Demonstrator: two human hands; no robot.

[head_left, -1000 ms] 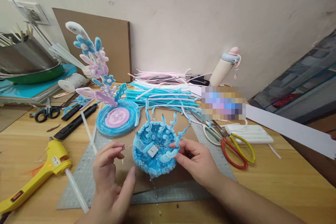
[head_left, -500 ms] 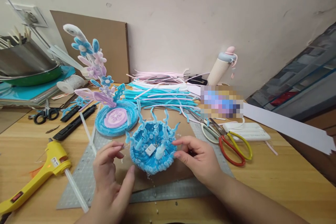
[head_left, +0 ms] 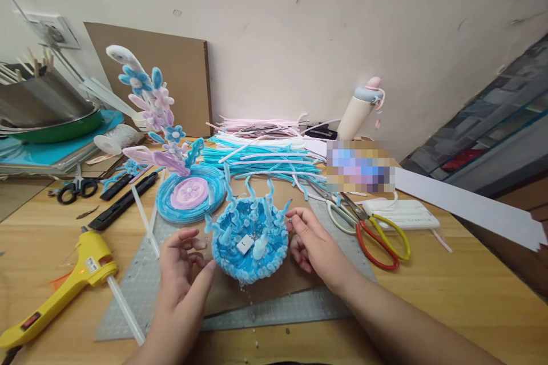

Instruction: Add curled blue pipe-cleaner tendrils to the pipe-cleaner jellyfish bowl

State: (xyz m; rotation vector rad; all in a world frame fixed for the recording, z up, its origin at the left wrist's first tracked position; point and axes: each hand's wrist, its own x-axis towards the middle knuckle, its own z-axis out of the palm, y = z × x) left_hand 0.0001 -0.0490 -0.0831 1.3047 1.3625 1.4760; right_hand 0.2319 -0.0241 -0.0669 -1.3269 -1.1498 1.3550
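Note:
A blue pipe-cleaner bowl (head_left: 250, 271) with curly tentacles round its rim sits on the cardboard between my hands. A small white box (head_left: 245, 244) with a dark mark lies inside it, and clear beads trail from its front edge. At the bowl's left side, my left hand (head_left: 182, 271) is open, fingers bent and thumb apart, its tip close to the wall. On the right, my right hand (head_left: 314, 245) pinches thumb and forefinger together beside the rim. Whatever is between those fingertips is too small to make out.
A yellow glue gun (head_left: 64, 291) lies left, near a black cutter (head_left: 124, 199). Behind stands a flowered stem on a coiled base (head_left: 192, 219), beside piled pipe cleaners (head_left: 265, 157). Scissors (head_left: 379, 254), a white power bank (head_left: 402, 214) and a bottle (head_left: 357, 111) are right.
My right thumb and forefinger have closed into a pinch and moved slightly up by the rim. My left hand has shifted a little right, its thumb nearer the bowl. The bowl stays put.

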